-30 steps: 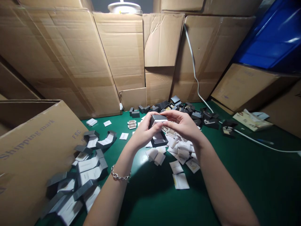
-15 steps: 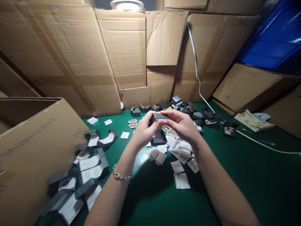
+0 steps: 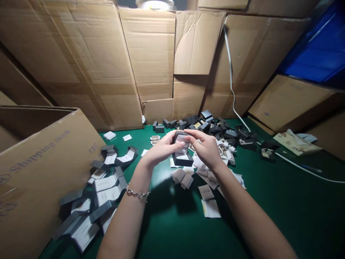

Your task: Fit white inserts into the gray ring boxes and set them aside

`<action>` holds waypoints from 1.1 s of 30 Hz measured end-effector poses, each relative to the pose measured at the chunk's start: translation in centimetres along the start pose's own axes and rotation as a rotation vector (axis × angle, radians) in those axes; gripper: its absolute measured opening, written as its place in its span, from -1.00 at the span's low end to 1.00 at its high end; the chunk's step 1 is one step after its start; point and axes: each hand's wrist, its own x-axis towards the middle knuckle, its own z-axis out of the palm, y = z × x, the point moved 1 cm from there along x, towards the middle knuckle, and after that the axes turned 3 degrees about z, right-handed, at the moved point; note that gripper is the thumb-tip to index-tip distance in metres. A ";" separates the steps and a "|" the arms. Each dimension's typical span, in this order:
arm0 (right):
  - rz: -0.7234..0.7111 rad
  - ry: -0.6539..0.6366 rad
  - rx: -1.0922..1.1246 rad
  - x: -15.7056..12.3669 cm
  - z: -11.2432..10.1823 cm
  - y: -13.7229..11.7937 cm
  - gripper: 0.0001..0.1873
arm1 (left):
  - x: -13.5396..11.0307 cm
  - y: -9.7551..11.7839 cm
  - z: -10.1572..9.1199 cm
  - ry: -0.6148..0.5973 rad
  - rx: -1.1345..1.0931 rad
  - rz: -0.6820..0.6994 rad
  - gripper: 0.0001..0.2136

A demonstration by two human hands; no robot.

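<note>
A small dark grey box (image 3: 183, 160) with a white lining hangs open above the middle of the table, between my hands. My left hand (image 3: 166, 146) grips its raised lid from the left, the thumb lying across the white inside. From the right, my right hand (image 3: 202, 144) holds the lid's edge, thumb and fingers closed on it. Below and to the right lie loose white cards and folded inserts (image 3: 210, 166). Another crumpled white insert (image 3: 183, 178) rests just in front of the box.
Behind my hands is a pile of dark boxes (image 3: 215, 126). Open boxes with white linings (image 3: 107, 189) lie at left, beside a large carton (image 3: 40, 172). Stacked cartons (image 3: 148, 54) wall off the back. A white cable (image 3: 231, 79) runs down onto the green table (image 3: 269, 208).
The lid has tilted upward, so its white inside now faces me. My left thumb has come onto that lining. The view has shifted slightly.
</note>
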 end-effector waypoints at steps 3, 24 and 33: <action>0.050 -0.003 0.012 0.0 0.3 0.5 -0.75 | -0.1 -0.2 -0.6 0.011 0.065 -0.029 -0.64; 0.402 -0.478 0.472 0.6 0.2 -0.1 -0.47 | 0.9 -1.5 1.2 0.084 -0.005 -0.067 -0.58; 0.278 -0.442 0.498 0.3 0.5 0.3 -0.46 | 1.0 -1.5 0.2 0.001 0.066 0.030 -0.61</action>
